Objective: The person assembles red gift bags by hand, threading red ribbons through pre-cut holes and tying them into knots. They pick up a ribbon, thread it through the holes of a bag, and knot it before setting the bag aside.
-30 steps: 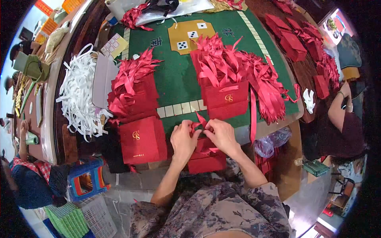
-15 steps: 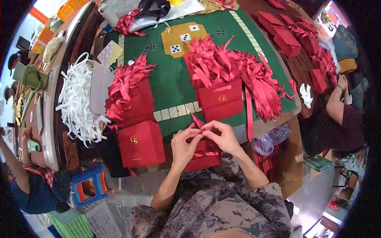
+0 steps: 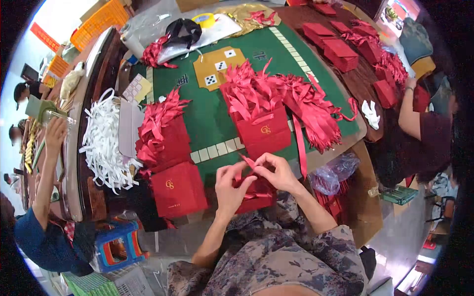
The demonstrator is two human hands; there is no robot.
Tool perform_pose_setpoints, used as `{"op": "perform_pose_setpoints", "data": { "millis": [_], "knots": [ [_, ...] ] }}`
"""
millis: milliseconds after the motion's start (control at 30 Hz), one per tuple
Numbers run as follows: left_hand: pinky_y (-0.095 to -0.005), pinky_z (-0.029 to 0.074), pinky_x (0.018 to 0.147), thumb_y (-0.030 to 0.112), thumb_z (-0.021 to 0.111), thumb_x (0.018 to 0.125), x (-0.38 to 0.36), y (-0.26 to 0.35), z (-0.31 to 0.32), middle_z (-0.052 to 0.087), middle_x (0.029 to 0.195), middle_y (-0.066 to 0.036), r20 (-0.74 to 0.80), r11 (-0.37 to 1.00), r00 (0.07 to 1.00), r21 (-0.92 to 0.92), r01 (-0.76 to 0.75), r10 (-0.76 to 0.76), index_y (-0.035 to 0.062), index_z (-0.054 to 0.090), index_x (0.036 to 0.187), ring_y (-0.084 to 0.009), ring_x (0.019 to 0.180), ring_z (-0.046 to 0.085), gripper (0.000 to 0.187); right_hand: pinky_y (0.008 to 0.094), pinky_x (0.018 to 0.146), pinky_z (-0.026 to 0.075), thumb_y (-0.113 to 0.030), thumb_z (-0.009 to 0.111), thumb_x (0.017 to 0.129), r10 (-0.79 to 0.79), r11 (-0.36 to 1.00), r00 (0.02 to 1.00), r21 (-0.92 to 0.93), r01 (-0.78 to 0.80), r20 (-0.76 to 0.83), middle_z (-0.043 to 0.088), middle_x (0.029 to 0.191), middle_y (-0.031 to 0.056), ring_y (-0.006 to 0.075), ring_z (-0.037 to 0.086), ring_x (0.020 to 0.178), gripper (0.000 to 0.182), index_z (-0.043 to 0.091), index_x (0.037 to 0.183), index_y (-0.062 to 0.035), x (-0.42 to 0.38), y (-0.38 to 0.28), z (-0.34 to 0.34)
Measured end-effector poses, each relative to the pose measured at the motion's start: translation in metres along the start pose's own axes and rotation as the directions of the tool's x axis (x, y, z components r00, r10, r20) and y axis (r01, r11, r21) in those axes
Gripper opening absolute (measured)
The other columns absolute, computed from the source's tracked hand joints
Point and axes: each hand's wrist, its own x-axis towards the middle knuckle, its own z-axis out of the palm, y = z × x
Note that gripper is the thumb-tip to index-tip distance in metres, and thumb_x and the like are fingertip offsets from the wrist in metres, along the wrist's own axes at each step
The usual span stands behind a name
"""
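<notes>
Right above my lap, a small red gift bag (image 3: 260, 198) stands close against me at the table's near edge. Its red ribbon (image 3: 248, 160) rises between my two hands. My left hand (image 3: 231, 187), fingers curled, grips the ribbon from the left. Thumb and forefinger of my right hand (image 3: 277, 172) pinch it on the other side. The exact hold at the fingertips is partly hidden. Just beyond lies a stack of red bags with gold lettering (image 3: 262, 133), topped with loose ribbon ends. Another red bag (image 3: 180, 190) lies to the left.
Loose red ribbons (image 3: 311, 116) drape over the green table mat (image 3: 207, 108). White ribbon strips (image 3: 106, 143) spill from a box at left. A cardboard box (image 3: 365, 197) stands at my right. A co-worker's arm (image 3: 410, 111) is at right, another person's hand (image 3: 57, 130) at left.
My fingertips have shifted slightly on the ribbon, and my left thumb and forefinger sit further apart. The view has tilted a little. The person at left has raised an arm over the neighbouring table.
</notes>
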Motion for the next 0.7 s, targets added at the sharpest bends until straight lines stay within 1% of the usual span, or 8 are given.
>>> {"op": "perform_pose_setpoints", "data": {
  "millis": [67, 100, 200, 267, 367, 433, 567, 700],
  "knots": [
    [-0.0373, 0.049, 0.100, 0.010, 0.084, 0.075, -0.007, -0.013, -0.004, 0.064, 0.129, -0.012, -0.009, 0.993, 0.996, -0.080, 0.086, -0.087, -0.0002, 0.057, 0.133, -0.0253, 0.119, 0.059, 0.064, 0.0220, 0.071, 0.048, -0.010, 0.066, 0.095, -0.096, 0.995, 0.991, 0.002, 0.096, -0.092, 0.063, 0.086, -0.0036, 0.0040, 0.058, 0.078, 0.008, 0.063, 0.098, -0.0030, -0.005, -0.002, -0.014],
    [-0.0372, 0.048, 0.103, 0.010, 0.085, 0.075, -0.009, -0.016, -0.006, 0.063, 0.130, -0.012, 0.061, 0.963, 0.986, -0.215, 0.164, -0.154, -0.0007, 0.053, 0.136, -0.0236, 0.122, 0.058, 0.069, 0.0213, 0.072, 0.048, -0.008, 0.064, 0.097, -0.013, 0.980, 0.995, 0.199, 0.032, -0.098, 0.062, 0.086, -0.0043, 0.0034, 0.058, 0.079, 0.004, 0.062, 0.098, -0.0046, -0.007, 0.003, -0.020],
    [-0.0363, 0.048, 0.102, 0.021, 0.088, 0.074, -0.016, -0.025, -0.017, 0.065, 0.129, -0.016, 0.479, 0.865, 0.860, -0.344, 0.366, -0.173, -0.0016, 0.050, 0.138, -0.0227, 0.119, 0.061, 0.078, 0.0194, 0.069, 0.045, -0.008, 0.065, 0.097, -0.025, 0.946, 0.979, 0.312, 0.090, -0.203, 0.059, 0.084, -0.0067, 0.0019, 0.055, 0.076, 0.004, 0.062, 0.098, -0.0069, -0.011, -0.005, -0.029],
    [-0.0357, 0.051, 0.097, 0.019, 0.087, 0.076, -0.022, -0.025, -0.012, 0.068, 0.123, -0.015, 0.444, 0.943, 0.895, -0.275, 0.186, -0.047, -0.0009, 0.050, 0.138, -0.0201, 0.113, 0.065, 0.075, 0.0192, 0.067, 0.043, -0.011, 0.065, 0.097, -0.037, 0.948, 0.978, 0.301, 0.098, -0.204, 0.059, 0.083, -0.0073, 0.0017, 0.053, 0.074, 0.005, 0.062, 0.098, -0.0072, -0.011, -0.005, -0.035],
    [-0.0354, 0.046, 0.105, 0.010, 0.085, 0.079, -0.028, 0.001, -0.020, 0.062, 0.132, -0.009, 0.523, 0.907, 0.850, -0.323, 0.270, -0.067, -0.0011, 0.047, 0.142, -0.0160, 0.119, 0.057, 0.075, 0.0189, 0.063, 0.040, -0.017, 0.064, 0.099, -0.050, 0.964, 0.959, 0.238, 0.120, -0.280, 0.059, 0.082, -0.0079, 0.0015, 0.050, 0.071, 0.009, 0.063, 0.097, -0.0077, -0.003, -0.012, -0.051],
    [-0.0366, 0.053, 0.096, 0.018, 0.084, 0.080, -0.038, 0.012, -0.021, 0.069, 0.121, -0.016, 0.459, 0.927, 0.887, -0.312, 0.210, -0.046, -0.0002, 0.051, 0.137, -0.0194, 0.111, 0.066, 0.068, 0.0193, 0.059, 0.037, -0.023, 0.062, 0.100, -0.057, 0.977, 0.944, 0.175, 0.120, -0.326, 0.060, 0.081, -0.0073, 0.0022, 0.048, 0.067, 0.016, 0.065, 0.096, -0.0084, 0.009, -0.023, -0.075],
    [-0.0349, 0.051, 0.097, 0.014, 0.082, 0.082, -0.033, 0.026, -0.028, 0.068, 0.122, -0.014, 0.448, 0.957, 0.892, -0.231, 0.176, -0.056, -0.0011, 0.052, 0.136, -0.0178, 0.112, 0.065, 0.064, 0.0207, 0.057, 0.040, -0.016, 0.067, 0.097, -0.097, 0.965, 0.940, 0.199, 0.169, -0.328, 0.058, 0.079, -0.0071, 0.0025, 0.048, 0.065, 0.011, 0.065, 0.099, -0.0052, 0.024, -0.023, -0.073],
    [-0.0335, 0.050, 0.098, 0.007, 0.081, 0.083, -0.024, 0.024, -0.027, 0.067, 0.122, -0.011, 0.349, 0.820, 0.934, -0.511, 0.256, -0.074, -0.0019, 0.054, 0.133, -0.0165, 0.112, 0.062, 0.058, 0.0225, 0.068, 0.049, -0.020, 0.066, 0.099, -0.209, 0.966, 0.916, 0.072, 0.247, -0.343, 0.064, 0.094, -0.0027, 0.0047, 0.058, 0.082, 0.021, 0.065, 0.111, -0.0028, 0.020, -0.029, -0.073]
  ]
}}
